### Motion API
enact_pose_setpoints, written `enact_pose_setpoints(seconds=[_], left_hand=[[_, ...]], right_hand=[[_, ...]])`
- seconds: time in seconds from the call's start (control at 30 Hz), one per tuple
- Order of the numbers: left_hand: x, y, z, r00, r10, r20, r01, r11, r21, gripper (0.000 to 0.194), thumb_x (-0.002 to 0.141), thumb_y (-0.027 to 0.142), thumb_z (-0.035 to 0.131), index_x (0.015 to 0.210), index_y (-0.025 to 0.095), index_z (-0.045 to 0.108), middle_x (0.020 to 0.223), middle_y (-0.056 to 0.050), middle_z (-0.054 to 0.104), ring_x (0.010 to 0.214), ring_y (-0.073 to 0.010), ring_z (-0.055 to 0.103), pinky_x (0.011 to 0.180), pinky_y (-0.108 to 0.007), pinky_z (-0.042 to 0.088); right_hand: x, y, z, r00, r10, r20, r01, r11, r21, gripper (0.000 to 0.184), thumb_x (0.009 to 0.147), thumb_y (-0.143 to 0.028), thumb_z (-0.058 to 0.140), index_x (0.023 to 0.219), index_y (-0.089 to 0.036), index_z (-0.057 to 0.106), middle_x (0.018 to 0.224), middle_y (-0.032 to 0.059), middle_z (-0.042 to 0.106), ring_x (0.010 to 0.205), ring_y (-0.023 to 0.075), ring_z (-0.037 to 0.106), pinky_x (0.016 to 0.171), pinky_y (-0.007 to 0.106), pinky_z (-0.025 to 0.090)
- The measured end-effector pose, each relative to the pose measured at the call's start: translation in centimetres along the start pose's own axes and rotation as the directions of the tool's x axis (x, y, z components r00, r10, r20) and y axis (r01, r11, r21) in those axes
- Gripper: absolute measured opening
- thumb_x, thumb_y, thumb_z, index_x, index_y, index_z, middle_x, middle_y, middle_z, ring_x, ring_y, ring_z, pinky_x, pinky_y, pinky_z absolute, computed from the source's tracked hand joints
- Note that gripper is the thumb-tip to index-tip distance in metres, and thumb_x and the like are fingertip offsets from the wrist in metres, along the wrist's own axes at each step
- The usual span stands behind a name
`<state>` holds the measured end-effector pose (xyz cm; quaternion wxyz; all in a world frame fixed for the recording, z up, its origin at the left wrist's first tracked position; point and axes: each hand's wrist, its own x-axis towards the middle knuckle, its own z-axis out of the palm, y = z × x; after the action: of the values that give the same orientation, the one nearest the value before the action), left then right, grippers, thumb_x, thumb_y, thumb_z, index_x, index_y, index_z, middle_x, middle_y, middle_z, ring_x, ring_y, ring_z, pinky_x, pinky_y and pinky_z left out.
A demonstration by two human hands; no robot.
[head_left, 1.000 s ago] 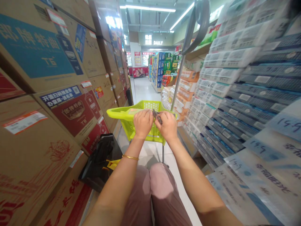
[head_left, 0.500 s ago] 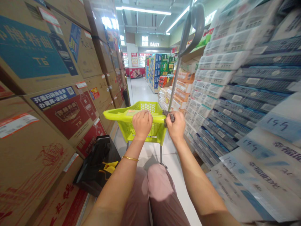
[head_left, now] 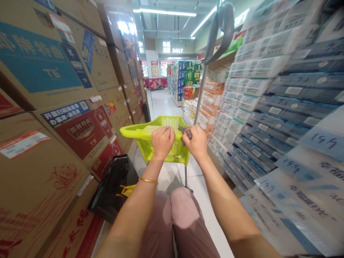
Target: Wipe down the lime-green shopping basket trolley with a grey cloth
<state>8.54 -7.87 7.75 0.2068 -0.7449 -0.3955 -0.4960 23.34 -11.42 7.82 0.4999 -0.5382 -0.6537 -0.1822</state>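
A lime-green shopping cart basket [head_left: 146,146] stands in front of my knees. My left hand [head_left: 162,141] is closed over the middle of its near rim. To the right, my right hand [head_left: 197,142] pinches a crumpled dark grey cloth [head_left: 188,134], which lies against the rim near the right corner. A small gap separates the two hands. Something flat and pale [head_left: 149,129] shows in the basket behind the rim, partly hidden. From the cart's right side rises a grey metal pole [head_left: 200,96] with a curved grey top.
Stacked cardboard cartons [head_left: 80,132] wall off the left side. At their foot sits a black bag [head_left: 113,186] with a yellow item in it. White and grey paper packs [head_left: 247,89] pile up on the right. A tiled aisle [head_left: 162,102] runs ahead to shelves [head_left: 177,82].
My right hand slid right with the cloth along the rim to the corner, then came partway back left. My left hand stays closed on the rim. The view has swung slightly.
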Motion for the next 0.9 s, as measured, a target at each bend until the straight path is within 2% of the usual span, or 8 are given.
enact_pose_setpoints(seconds=[0.1, 0.2, 0.27, 0.33, 0.6, 0.8, 0.9], left_hand=[[0.1, 0.0, 0.1, 1.000, -0.001, -0.006, 0.001, 1.000, -0.002, 0.031, 0.092, 0.028, 0.040, 0.081, 0.019, 0.068, 0.092, -0.005, 0.071, 0.086, -0.0180, 0.062, 0.076, -0.032, 0.038], [0.1, 0.0, 0.2, 1.000, -0.017, -0.008, 0.017, 1.000, -0.010, 0.031, 0.092, 0.029, 0.040, 0.082, 0.019, 0.069, 0.091, -0.005, 0.071, 0.086, -0.0183, 0.062, 0.075, -0.032, 0.038], [0.1, 0.0, 0.2, 1.000, -0.025, -0.004, 0.025, 0.999, -0.021, 0.032, 0.091, 0.029, 0.040, 0.082, 0.020, 0.069, 0.091, -0.005, 0.071, 0.086, -0.0189, 0.062, 0.076, -0.033, 0.039], [0.1, -0.1, 0.1, 1.000, -0.026, 0.005, 0.026, 0.999, -0.035, 0.032, 0.091, 0.030, 0.040, 0.082, 0.020, 0.069, 0.092, -0.005, 0.071, 0.086, -0.0194, 0.062, 0.076, -0.033, 0.039], [0.1, -1.7, -0.5, 0.999, -0.049, 0.012, 0.050, 0.997, -0.057, 0.030, 0.089, 0.027, 0.041, 0.081, 0.020, 0.069, 0.092, -0.005, 0.072, 0.088, -0.0185, 0.063, 0.079, -0.034, 0.042], [0.1, -4.0, -0.8, 0.998, -0.055, 0.027, 0.057, 0.993, -0.103, 0.029, 0.089, 0.025, 0.040, 0.084, 0.019, 0.069, 0.092, -0.005, 0.072, 0.092, -0.0180, 0.064, 0.085, -0.035, 0.044], [0.1, -3.9, -1.3, 0.995, -0.096, 0.024, 0.097, 0.991, -0.086, 0.030, 0.089, 0.024, 0.039, 0.088, 0.017, 0.068, 0.095, -0.007, 0.071, 0.094, -0.0190, 0.063, 0.089, -0.037, 0.045]], right_hand=[[0.8, 2.5, -0.9, 0.996, 0.089, -0.003, -0.088, 0.992, 0.096, 0.010, 0.078, -0.025, 0.050, 0.076, -0.020, 0.059, 0.079, 0.0044, 0.061, 0.081, 0.0193, 0.054, 0.074, 0.031, 0.041], [1.5, 4.5, -1.4, 0.985, 0.161, 0.069, -0.173, 0.952, 0.253, 0.013, 0.076, -0.029, 0.051, 0.076, -0.020, 0.060, 0.077, 0.0012, 0.062, 0.077, 0.0168, 0.055, 0.073, 0.029, 0.041], [1.7, 5.1, -1.6, 0.973, 0.193, 0.128, -0.226, 0.908, 0.351, 0.015, 0.076, -0.032, 0.051, 0.076, -0.020, 0.060, 0.074, -0.0007, 0.062, 0.072, 0.0146, 0.055, 0.069, 0.027, 0.041], [1.8, 5.1, -1.6, 0.965, 0.211, 0.155, -0.255, 0.890, 0.379, 0.015, 0.075, -0.032, 0.052, 0.074, -0.019, 0.059, 0.069, -0.0024, 0.059, 0.067, 0.0129, 0.052, 0.065, 0.025, 0.039], [1.2, 1.7, -1.3, 0.976, 0.201, 0.085, -0.217, 0.940, 0.265, 0.012, 0.075, -0.028, 0.052, 0.066, -0.020, 0.051, 0.062, -0.0044, 0.048, 0.064, 0.0121, 0.045, 0.061, 0.024, 0.033], [0.2, -0.9, -0.8, 0.990, 0.141, 0.024, -0.143, 0.959, 0.246, 0.014, 0.078, -0.027, 0.051, 0.066, -0.021, 0.048, 0.067, -0.0021, 0.050, 0.070, 0.0140, 0.048, 0.066, 0.026, 0.036], [-0.2, -1.9, -0.6, 0.993, 0.119, 0.020, -0.120, 0.962, 0.245, 0.013, 0.080, -0.027, 0.050, 0.068, -0.022, 0.049, 0.070, -0.0011, 0.052, 0.072, 0.0147, 0.049, 0.067, 0.026, 0.038]])
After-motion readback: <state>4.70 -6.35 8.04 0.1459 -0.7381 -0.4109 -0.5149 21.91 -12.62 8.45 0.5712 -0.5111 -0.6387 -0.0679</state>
